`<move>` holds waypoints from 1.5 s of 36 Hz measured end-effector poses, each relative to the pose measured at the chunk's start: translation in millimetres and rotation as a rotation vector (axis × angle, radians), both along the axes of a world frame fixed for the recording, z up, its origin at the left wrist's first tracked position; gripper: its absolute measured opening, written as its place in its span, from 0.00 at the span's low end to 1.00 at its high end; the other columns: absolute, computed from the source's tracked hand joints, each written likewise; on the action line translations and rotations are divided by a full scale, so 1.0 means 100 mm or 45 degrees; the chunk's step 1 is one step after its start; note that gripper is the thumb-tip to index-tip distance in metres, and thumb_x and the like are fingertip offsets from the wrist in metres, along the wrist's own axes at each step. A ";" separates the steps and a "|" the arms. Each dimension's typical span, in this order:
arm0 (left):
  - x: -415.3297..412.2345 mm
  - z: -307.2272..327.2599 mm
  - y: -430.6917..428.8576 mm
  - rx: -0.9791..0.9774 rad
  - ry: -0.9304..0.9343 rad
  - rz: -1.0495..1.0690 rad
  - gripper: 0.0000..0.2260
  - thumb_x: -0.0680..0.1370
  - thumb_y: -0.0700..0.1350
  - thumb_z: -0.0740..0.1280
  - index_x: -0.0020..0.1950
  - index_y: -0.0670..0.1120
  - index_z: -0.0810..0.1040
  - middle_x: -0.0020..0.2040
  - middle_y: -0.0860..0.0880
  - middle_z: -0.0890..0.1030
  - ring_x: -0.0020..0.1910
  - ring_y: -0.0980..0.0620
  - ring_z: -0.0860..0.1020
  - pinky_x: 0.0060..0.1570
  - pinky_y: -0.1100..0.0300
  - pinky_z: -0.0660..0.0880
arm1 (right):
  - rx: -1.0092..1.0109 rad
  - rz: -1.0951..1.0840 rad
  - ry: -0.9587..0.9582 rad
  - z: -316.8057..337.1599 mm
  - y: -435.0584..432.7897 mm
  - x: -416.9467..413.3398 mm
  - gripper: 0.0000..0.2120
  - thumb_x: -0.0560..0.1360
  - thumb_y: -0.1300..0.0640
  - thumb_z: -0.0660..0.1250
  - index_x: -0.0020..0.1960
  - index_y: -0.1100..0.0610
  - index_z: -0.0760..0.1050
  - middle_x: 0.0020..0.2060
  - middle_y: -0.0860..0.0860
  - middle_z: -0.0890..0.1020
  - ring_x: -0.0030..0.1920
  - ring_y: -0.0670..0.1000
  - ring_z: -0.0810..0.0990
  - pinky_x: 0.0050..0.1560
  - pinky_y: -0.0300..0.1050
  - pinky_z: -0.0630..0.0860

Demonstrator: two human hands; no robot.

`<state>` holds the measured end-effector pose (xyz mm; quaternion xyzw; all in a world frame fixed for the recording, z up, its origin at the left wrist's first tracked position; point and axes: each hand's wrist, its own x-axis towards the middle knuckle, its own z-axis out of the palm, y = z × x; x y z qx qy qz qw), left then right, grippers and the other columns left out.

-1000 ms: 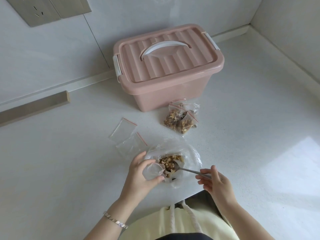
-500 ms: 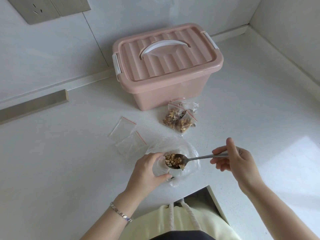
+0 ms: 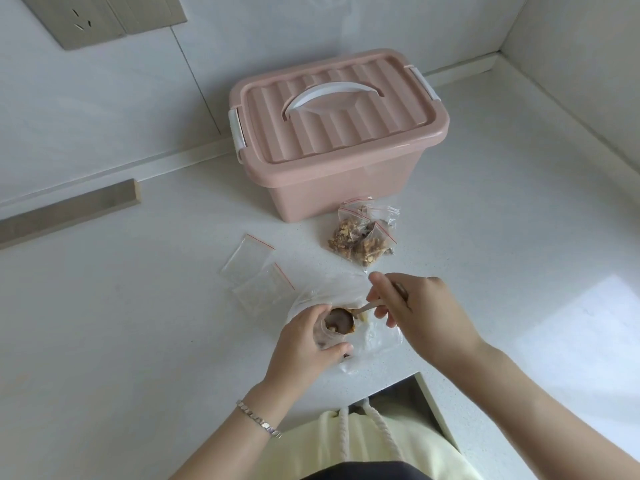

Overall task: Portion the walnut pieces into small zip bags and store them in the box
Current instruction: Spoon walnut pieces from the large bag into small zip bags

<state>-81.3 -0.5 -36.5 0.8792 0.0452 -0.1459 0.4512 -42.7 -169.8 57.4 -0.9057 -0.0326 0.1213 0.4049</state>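
Left hand [image 3: 304, 344] grips small bag [image 3: 329, 336]; right hand [image 3: 419, 313] tilts spoon [image 3: 343, 318] in.

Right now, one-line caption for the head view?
The left hand holds a small bag open while the right hand tips a spoon into it; closed pink box behind.

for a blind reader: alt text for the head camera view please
A person's left hand holds a small zip bag while the right hand tips a spoon into it, above a larger clear bag on a white counter. Beyond lie two empty zip bags, a few filled bags of walnut pieces and a closed pink box.
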 end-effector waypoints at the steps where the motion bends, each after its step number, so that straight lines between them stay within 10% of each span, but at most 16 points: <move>1: -0.01 0.00 0.00 -0.011 0.017 0.020 0.29 0.67 0.48 0.76 0.65 0.49 0.70 0.57 0.61 0.71 0.58 0.65 0.69 0.47 0.84 0.61 | 0.008 0.005 -0.025 0.01 -0.01 -0.01 0.19 0.75 0.43 0.55 0.37 0.52 0.78 0.26 0.42 0.78 0.31 0.39 0.77 0.36 0.34 0.73; 21: -0.17 -0.01 0.14 -0.166 -0.039 0.391 0.20 0.66 0.45 0.76 0.51 0.59 0.70 0.54 0.56 0.77 0.56 0.60 0.72 0.46 0.83 0.63 | 0.118 -0.393 0.007 -0.55 -0.34 -0.37 0.13 0.78 0.54 0.59 0.37 0.53 0.78 0.29 0.48 0.80 0.33 0.43 0.78 0.36 0.39 0.75; 54: -0.24 -0.26 0.29 -0.115 0.061 0.450 0.29 0.68 0.45 0.76 0.66 0.50 0.69 0.64 0.51 0.73 0.62 0.57 0.70 0.58 0.67 0.64 | 0.762 -0.698 0.750 -1.07 -0.10 -0.43 0.15 0.80 0.56 0.57 0.46 0.63 0.79 0.35 0.58 0.83 0.33 0.50 0.82 0.36 0.38 0.80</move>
